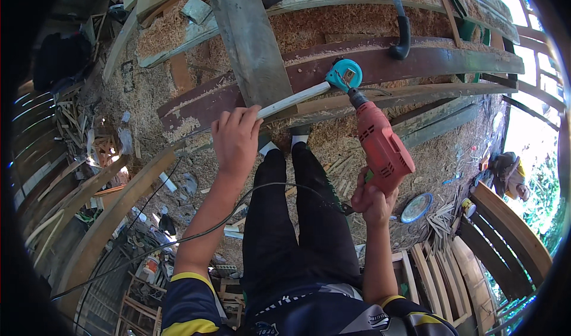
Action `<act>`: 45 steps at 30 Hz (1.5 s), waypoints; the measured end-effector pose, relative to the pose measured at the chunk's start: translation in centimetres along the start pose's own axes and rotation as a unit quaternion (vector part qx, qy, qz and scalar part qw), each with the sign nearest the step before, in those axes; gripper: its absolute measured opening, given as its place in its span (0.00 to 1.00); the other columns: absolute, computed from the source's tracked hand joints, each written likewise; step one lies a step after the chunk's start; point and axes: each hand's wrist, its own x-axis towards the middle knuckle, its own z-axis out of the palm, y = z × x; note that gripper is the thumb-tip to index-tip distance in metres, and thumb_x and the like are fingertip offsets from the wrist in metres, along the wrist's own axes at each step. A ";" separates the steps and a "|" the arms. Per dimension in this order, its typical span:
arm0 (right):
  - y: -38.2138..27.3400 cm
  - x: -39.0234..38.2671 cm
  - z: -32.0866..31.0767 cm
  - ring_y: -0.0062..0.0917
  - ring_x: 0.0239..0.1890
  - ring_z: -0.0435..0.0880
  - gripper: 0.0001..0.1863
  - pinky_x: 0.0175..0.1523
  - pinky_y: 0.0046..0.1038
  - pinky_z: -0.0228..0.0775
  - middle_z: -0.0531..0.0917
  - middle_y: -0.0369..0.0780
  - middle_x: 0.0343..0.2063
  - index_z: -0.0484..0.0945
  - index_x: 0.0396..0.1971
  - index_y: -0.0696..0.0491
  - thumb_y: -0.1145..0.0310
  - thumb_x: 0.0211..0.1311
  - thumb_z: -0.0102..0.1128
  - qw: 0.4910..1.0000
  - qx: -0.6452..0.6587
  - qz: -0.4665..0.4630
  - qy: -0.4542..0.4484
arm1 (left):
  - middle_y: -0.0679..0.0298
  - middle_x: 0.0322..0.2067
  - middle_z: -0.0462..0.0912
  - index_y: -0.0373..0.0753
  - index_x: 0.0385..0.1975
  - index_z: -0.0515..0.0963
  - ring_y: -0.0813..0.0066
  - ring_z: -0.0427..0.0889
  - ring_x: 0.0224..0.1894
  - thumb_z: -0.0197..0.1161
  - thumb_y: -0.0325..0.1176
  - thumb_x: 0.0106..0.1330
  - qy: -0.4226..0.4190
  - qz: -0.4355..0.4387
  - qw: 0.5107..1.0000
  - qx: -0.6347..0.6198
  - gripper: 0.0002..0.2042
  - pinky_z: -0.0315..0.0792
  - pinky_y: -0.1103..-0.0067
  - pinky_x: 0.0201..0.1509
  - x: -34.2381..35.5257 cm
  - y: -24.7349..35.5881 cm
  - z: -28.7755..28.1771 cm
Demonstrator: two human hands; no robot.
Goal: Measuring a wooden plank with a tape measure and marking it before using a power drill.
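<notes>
My left hand is closed around the near end of a pale, narrow wooden strip. The strip slants up to the right, over a wide grey board. By its far end is a round teal case that looks like a tape measure. In my right hand is a red corded power drill, gripped by its handle. Its chuck points up and left, overlapping the teal case's lower edge; whether the bit touches anything I cannot tell.
A dark red-brown plank runs across ahead, strewn with shavings. A handsaw with a black handle leans over it. The drill's black cord crosses my left forearm and legs. Wood scraps lie left; slatted wooden frames stand right. Another person is far right.
</notes>
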 end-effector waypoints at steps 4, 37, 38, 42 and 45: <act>-0.4 0.1 0.2 0.25 0.22 0.84 0.31 0.26 0.25 0.77 0.85 0.51 0.42 0.71 0.65 0.67 0.73 0.60 0.55 1.000 0.004 0.013 -0.006 | 0.69 0.43 0.87 0.47 0.53 0.87 0.63 0.81 0.45 0.76 0.32 0.66 -0.031 -0.007 0.999 -0.010 0.15 0.69 0.64 0.54 -0.1 -0.2 -0.1; -1.1 0.0 1.9 0.29 0.20 0.83 0.35 0.25 0.29 0.78 0.85 0.54 0.45 0.70 0.64 0.69 0.66 0.57 0.58 0.999 -0.035 -0.007 -0.027 | 0.60 0.38 0.91 0.45 0.47 0.88 0.54 0.91 0.40 0.74 0.27 0.62 -0.151 0.021 0.987 -0.043 0.13 0.85 0.60 0.44 1.3 -1.4 0.0; -1.4 0.0 2.2 0.27 0.21 0.83 0.33 0.26 0.27 0.77 0.85 0.52 0.43 0.72 0.64 0.68 0.67 0.58 0.57 0.999 -0.028 -0.016 -0.031 | 0.60 0.38 0.91 0.45 0.47 0.88 0.54 0.91 0.40 0.74 0.27 0.62 -0.150 0.022 0.988 -0.042 0.13 0.85 0.60 0.44 1.2 -1.5 0.0; -1.8 -0.1 2.6 0.24 0.22 0.83 0.31 0.26 0.26 0.76 0.86 0.49 0.41 0.73 0.63 0.67 0.69 0.60 0.56 0.998 -0.024 -0.027 -0.042 | 0.60 0.38 0.91 0.44 0.45 0.87 0.53 0.90 0.40 0.73 0.26 0.62 -0.118 0.055 0.991 -0.029 0.12 0.84 0.59 0.44 1.1 -2.0 0.1; -1.9 -0.1 2.5 0.25 0.21 0.83 0.31 0.26 0.26 0.76 0.86 0.49 0.41 0.73 0.63 0.67 0.70 0.59 0.56 0.999 -0.018 -0.029 -0.042 | 0.60 0.34 0.89 0.43 0.40 0.85 0.55 0.90 0.39 0.68 0.27 0.64 -0.107 0.065 0.992 -0.033 0.07 0.83 0.60 0.43 1.2 -1.8 0.2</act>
